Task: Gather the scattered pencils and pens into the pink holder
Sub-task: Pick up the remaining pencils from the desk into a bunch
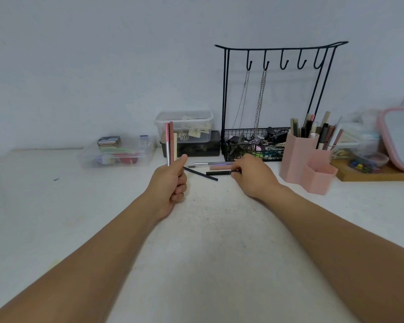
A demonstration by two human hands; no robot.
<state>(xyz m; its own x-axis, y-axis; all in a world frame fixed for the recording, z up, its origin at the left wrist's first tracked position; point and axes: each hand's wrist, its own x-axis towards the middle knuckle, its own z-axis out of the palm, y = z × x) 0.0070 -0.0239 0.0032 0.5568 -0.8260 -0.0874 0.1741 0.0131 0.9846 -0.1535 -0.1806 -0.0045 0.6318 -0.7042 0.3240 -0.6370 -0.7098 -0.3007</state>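
Gathering is midway: the left hand (172, 183) is clenched round a small upright bunch of three pens (170, 143), a pink-and-silver one, a brownish one and a cream one, held just above the desk (56, 206). The right hand (252, 174) reaches to the loose ones near the desk's back edge and pinches the end of a black pen (217, 172) that lies flat. Just beside it lie a pink pen (219, 167), a silver-and-lilac pen (210, 163) and a thin dark pencil (201, 174), all close together between the two hands.

The pink holder (296, 159) stands to the right of the right hand, toward the back right of the desk, its tall compartment already crowded with pens and its low front compartment apparently empty. By my reading, the next move calls for lifting the black pen clear, then collecting the remaining three before carrying everything over to the holder.

The desk is white and lightly marked with specks. Along its back edge, against a pale bare wall, stand clear plastic boxes (184, 127), a black wire jewellery rack (278, 101) with chains hanging, and a pink-framed mirror (399, 138) at the far right.
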